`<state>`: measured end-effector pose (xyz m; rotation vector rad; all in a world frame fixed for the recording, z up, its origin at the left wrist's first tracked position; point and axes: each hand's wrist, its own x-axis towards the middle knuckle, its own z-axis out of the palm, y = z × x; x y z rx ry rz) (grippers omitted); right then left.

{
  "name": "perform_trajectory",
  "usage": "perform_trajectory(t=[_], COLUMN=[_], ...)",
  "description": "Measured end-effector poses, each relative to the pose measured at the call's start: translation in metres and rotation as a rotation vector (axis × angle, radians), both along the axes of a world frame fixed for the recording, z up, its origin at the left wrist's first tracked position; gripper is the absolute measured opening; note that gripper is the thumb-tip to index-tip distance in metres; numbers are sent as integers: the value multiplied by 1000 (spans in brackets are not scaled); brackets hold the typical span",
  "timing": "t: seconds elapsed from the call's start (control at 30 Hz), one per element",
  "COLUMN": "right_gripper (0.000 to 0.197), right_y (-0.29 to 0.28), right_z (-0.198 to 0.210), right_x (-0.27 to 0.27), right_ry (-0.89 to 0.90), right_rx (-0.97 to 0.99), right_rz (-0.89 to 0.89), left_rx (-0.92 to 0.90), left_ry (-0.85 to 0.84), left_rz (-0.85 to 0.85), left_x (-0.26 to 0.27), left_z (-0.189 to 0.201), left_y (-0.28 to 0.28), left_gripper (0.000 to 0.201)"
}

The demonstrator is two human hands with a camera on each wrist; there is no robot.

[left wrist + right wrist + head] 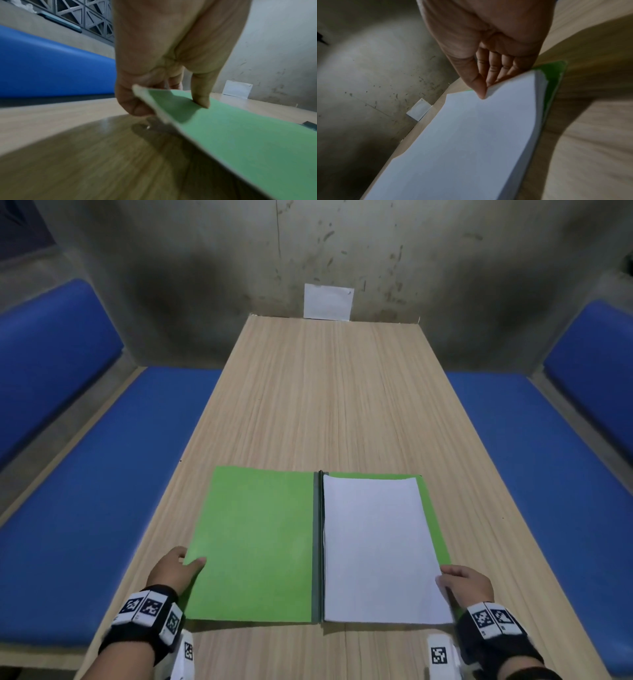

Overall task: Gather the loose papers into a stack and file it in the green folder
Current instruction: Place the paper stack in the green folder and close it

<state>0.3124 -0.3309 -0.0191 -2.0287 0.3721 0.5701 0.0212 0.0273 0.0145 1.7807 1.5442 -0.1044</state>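
So from where I was watching, the long wooden desk [329, 405] took up most of the head view, with blue padded benches [113, 491] running along both sides and a grubby grey wall [205, 268] at the far end. The green folder [253, 546] was lying wide open at the near end of the desk, dark spine down the middle. Its left cover was bare green, and the stack of papers [376, 549] sat on the right cover, snug against the spine, with a strip of green showing past its right and far edges. The left hand [173, 570] was pinching the outer edge of the left cover, thumb on top and fingers [130, 104] curled underneath; on the left wrist cam that edge was lifted a bit off the desk. The right hand [467, 582] was gripping the stack by its near right corner, thumb [477, 86] pressed on the top sheet and the other fingers tucked under, and the right wrist cam showed that side of the stack raised clear of the green cover below. There was also a small white sheet [328, 301] propped against the wall at the far end of the desk, well away from everything else.
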Motion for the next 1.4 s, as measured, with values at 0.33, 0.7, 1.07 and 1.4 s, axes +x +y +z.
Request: perform_trajectory(t=[0.33,0.7,1.07,1.4], right_gripper=[25,26,22,21], right_y=[8,8,6,-3], right_z=[1,-5,2,36], right_x=[5,4,2,1], right_ry=[-2,0,26,74], right_rx=[42,67,77,57], right_rz=[-31,-42,10,76], left_rx=[71,151,-506,122], left_ry=[-50,-144,-611,-17], left_rz=[8,-74,-419,-1054], left_x=[4,15,88,119], left_z=[12,65,87,4], left_y=[-5,-13,-102,-151], left_gripper=[54,58,78,50])
